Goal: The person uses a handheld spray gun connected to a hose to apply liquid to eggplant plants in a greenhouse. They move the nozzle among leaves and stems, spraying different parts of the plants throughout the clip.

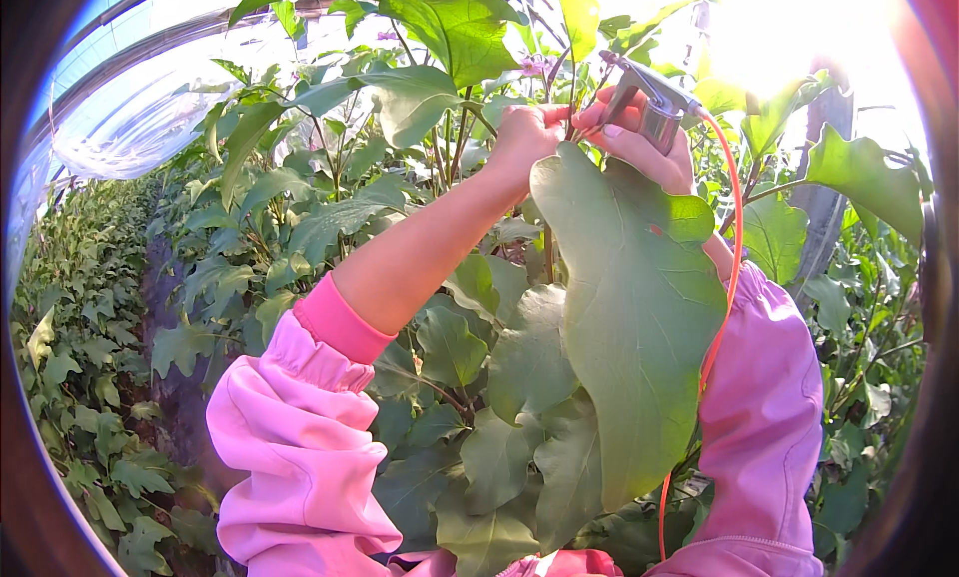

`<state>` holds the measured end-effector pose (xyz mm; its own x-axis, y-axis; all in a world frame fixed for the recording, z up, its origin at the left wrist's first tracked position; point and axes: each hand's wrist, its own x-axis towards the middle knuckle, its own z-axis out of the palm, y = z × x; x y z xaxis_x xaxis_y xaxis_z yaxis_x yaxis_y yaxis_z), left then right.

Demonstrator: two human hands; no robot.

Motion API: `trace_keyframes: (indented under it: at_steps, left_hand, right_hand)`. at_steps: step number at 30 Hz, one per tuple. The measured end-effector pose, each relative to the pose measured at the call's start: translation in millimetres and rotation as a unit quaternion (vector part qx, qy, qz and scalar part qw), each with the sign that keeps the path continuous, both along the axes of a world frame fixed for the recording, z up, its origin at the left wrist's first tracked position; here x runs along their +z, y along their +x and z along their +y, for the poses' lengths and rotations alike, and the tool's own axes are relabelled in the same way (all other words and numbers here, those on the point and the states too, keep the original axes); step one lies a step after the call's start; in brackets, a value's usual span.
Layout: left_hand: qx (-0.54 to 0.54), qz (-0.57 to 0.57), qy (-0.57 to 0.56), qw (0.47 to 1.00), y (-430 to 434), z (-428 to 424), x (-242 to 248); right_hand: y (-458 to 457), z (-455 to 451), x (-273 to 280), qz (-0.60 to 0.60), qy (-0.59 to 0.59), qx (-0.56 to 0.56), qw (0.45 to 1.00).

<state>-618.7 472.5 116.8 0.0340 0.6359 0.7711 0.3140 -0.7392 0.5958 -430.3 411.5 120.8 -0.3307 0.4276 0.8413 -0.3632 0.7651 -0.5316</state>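
Note:
My right hand [659, 153] holds a small trigger spray gun [652, 86] with a metal cylinder under its body. An orange hose [734, 195] runs from the gun's rear down past my right sleeve. My left hand [528, 139] is closed at a thin eggplant stem [572, 90], its fingertips almost meeting those of my right hand. The exact spot between the fingertips is partly hidden. A large eggplant leaf [644, 315] hangs just below both hands and covers part of my right wrist. Pale purple flowers [533, 65] show behind the hands.
Dense eggplant foliage [300, 210] surrounds my arms. A grey post [820, 187] stands at the right. Clear plastic film [142, 120] sags under a curved greenhouse rib [135, 52] at the upper left. A dark strip of ground [168, 337] runs between plant rows. Bright sunlight washes out the upper right.

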Motion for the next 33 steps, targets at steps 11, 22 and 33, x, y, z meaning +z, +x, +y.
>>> trace_keyframes:
  at_steps: [11, 22, 33]
  left_hand:
    - [0.142, -0.080, -0.018, 0.986, 35.4, -42.7, 29.9]
    - [0.207, 0.148, 0.044, 0.966, -47.2, 27.1, 104.0]
    - [-0.007, -0.002, -0.106, 0.994, -44.4, 13.6, 104.5]
  right_hand:
    - [-1.5, 46.6, 34.4, 0.092, -0.091, -0.124, 0.984]
    - [-16.9, 27.2, 33.7, -0.053, -0.121, -0.199, 0.971]
    - [-26.7, 30.8, 28.2, -0.081, 0.032, -0.177, 0.980]
